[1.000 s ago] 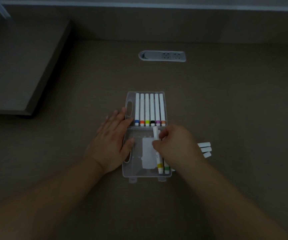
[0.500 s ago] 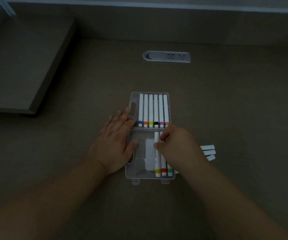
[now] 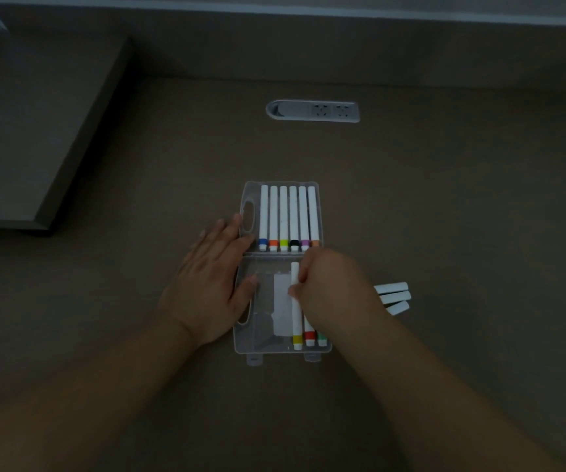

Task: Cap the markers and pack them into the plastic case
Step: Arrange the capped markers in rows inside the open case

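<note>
- I am working over the clear plastic case (image 3: 245, 335), which is lying opened flat on the brown desk (image 3: 445, 216), and I am placing everything else relative to it.
- My left hand (image 3: 211, 284) is lying flat with straight fingers on the case's left edge, the thumb reaching onto the near half and the fingertips touching the far half beside its oval handle slot (image 3: 248, 216).
- My right hand (image 3: 334, 291) is curling over the right part of the near half, thumb and fingers pinching the yellow-banded marker (image 3: 295, 311) at its white barrel.
- That marker is lying lengthwise in the near half, its yellow band toward me, just beside a red-banded marker (image 3: 309, 332) and a green-banded marker (image 3: 322, 338) on its right; my hand is hiding most of those two.
- A white label (image 3: 281, 308) is showing through the near half, just left of the yellow-banded marker.
- In the far half six capped markers (image 3: 288, 216) are lying side by side, their bands reading blue, orange, yellow-green, black, purple and orange from left to right.
- Three white markers (image 3: 394, 296) are lying on the desk to the right of the case, apart from it and partly behind my right wrist.
- A grey socket panel (image 3: 312, 110) is sitting in the desk well beyond the case's far end.
- A raised shelf (image 3: 36, 131) is standing far off to the case's left.
</note>
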A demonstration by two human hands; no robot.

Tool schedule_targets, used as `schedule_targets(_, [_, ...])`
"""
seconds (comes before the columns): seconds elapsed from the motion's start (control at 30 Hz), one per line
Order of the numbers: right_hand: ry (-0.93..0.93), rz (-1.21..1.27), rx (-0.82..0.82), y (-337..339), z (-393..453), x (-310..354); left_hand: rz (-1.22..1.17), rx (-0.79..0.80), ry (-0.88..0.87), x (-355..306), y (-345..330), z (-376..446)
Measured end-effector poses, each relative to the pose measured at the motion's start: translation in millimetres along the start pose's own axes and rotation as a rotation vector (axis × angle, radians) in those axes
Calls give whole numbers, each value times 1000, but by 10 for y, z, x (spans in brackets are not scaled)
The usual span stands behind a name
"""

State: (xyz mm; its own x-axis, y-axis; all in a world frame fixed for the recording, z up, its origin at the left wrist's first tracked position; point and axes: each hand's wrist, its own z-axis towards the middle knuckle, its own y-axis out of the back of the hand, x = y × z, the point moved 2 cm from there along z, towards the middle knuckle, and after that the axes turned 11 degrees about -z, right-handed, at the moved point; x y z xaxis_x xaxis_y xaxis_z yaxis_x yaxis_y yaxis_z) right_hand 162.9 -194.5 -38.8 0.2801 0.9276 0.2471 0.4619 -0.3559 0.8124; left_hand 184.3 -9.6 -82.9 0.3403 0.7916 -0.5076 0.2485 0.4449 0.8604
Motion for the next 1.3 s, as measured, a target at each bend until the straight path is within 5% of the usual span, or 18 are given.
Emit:
schedule_targets(0.3, [-97,182,-80,377,-178,-561,-9,-12,-21,31,-18,-3])
schedule_targets(0.5, [-44,-32,-125,641,-197,-1069,-18,-13,-14,31,-24,3])
schedule_targets(0.7, [53,-142,23,471,-149,-929,3,10,0,-8,5,0])
schedule_targets(1.0, [110,-181,-76,427,-109,-971,-5,9,3,4,-8,3])
schedule_targets(1.3, [261,95,-194,525,-253,-728,-9,0,2,11,-14,9])
